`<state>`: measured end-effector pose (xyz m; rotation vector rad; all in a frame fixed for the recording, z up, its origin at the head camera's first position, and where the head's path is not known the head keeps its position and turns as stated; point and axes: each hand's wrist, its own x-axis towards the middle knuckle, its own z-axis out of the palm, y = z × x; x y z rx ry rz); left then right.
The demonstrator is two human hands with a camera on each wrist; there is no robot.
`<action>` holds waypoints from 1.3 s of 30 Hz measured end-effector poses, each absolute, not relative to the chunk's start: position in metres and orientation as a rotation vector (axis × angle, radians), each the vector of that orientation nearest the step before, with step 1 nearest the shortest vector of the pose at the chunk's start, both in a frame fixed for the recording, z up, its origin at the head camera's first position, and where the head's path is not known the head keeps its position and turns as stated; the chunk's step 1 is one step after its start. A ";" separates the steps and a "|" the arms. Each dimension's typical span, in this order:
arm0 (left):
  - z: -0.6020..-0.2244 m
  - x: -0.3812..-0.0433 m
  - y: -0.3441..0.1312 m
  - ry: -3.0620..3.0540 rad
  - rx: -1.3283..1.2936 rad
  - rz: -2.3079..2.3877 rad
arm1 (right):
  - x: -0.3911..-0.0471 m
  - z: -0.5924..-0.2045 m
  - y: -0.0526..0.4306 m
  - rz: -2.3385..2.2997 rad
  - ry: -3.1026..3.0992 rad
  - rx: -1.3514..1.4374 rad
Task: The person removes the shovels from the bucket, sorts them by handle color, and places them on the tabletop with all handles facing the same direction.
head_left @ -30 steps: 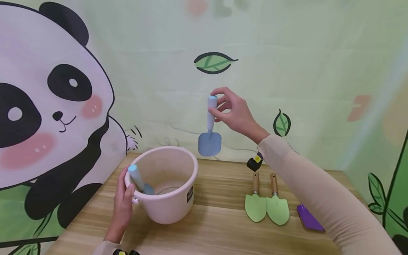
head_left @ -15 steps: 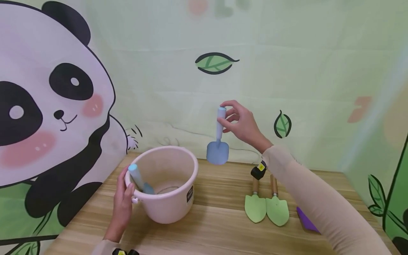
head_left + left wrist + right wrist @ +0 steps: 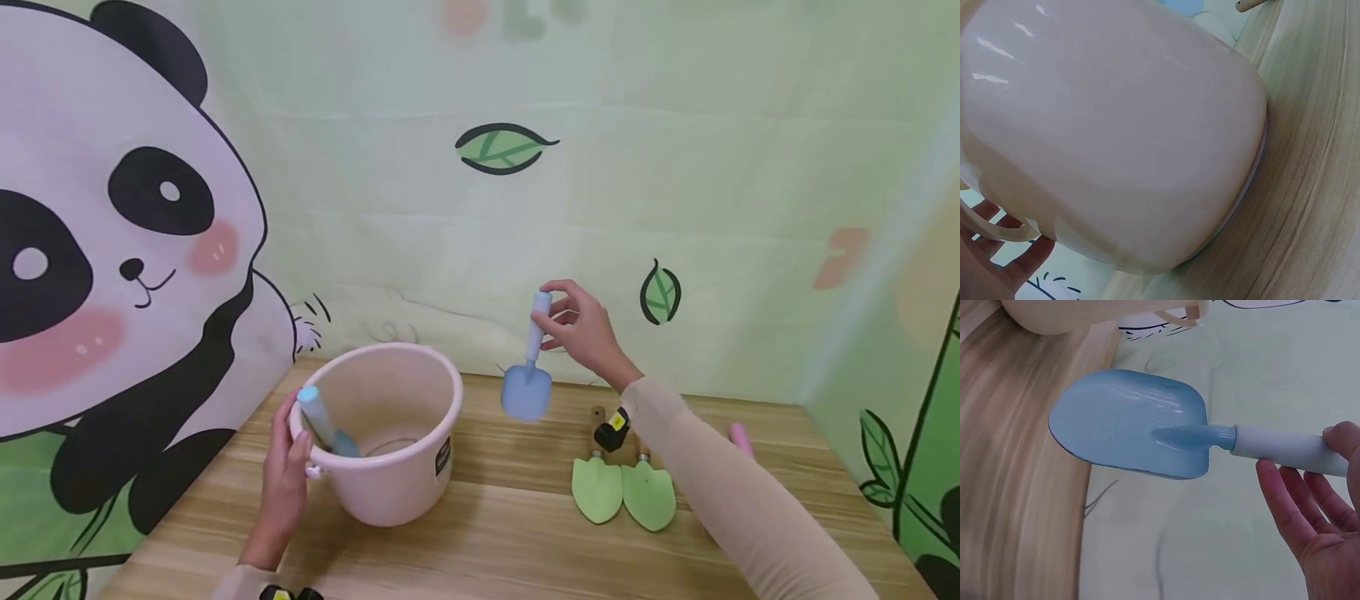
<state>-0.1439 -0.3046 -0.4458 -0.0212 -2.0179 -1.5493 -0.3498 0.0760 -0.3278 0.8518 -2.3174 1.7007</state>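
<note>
At the left of the head view, my left hand (image 3: pixel 285 479) grips the rim of a pale pink bucket (image 3: pixel 390 492) that stands on the table. Its wall (image 3: pixel 1116 125) fills most of the left wrist view. Inside leans a blue trowel (image 3: pixel 318 417), its light-capped handle against the rim near my left fingers. To the right of the bucket, my right hand (image 3: pixel 588 333) pinches the handle of another blue trowel (image 3: pixel 527 392), held blade down above the table's back part. The right wrist view shows that trowel's broad, shallow blade (image 3: pixel 1129 422) and pale handle.
Two green trowels (image 3: pixel 649 496) with wooden handles lie side by side on the wooden table (image 3: pixel 517 542), right of the bucket. A pink handle (image 3: pixel 740 437) shows beyond my right sleeve. Behind the table hangs a cloth (image 3: pixel 375 208) printed with a panda and leaves.
My right hand has lowered the blue trowel and shifted it right, away from the bucket. A pink handle has come into sight while my arm now covers the purple piece. The left hand stays put.
</note>
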 end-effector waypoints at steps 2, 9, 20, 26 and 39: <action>-0.446 -0.143 -0.304 -2.008 -0.024 -1.555 | -0.350 -0.335 0.078 1.724 -2.324 0.828; -0.446 -0.143 -0.308 -1.983 -0.018 -1.545 | -0.355 -0.365 0.077 1.803 -2.357 0.759; -0.445 -0.143 -0.307 -1.999 -0.008 -1.567 | -0.359 -0.402 0.080 1.937 -2.390 0.584; -0.446 -0.143 -0.306 -1.999 -0.002 -1.581 | -0.361 -0.417 0.083 1.950 -2.433 0.528; -0.443 -0.142 -0.303 -2.081 0.046 -1.571 | -0.359 -0.440 0.084 1.878 -2.674 0.368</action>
